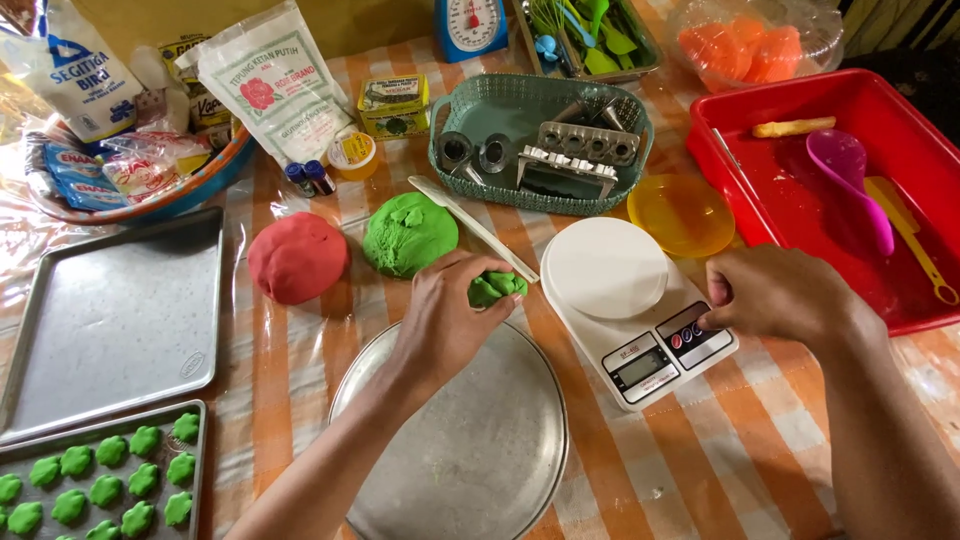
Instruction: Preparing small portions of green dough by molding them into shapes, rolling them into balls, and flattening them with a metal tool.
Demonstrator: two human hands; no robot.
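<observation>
The left hand [445, 315] pinches a small lump of green dough [494, 288] in its fingertips, just above the far rim of a round metal tray [480, 450]. The right hand [775, 295], fingers curled and holding nothing, presses a fingertip on the buttons of the white kitchen scale [630, 305]. Behind lie a big green dough ball [408, 235] and a red one [297, 257].

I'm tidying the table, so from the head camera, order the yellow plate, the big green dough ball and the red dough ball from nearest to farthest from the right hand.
From the right hand:
1. Yellow plate, just beyond the hand, beside the red tub.
2. Big green dough ball, past the white scale, mid-table.
3. Red dough ball, farthest, left of the green one.
</observation>
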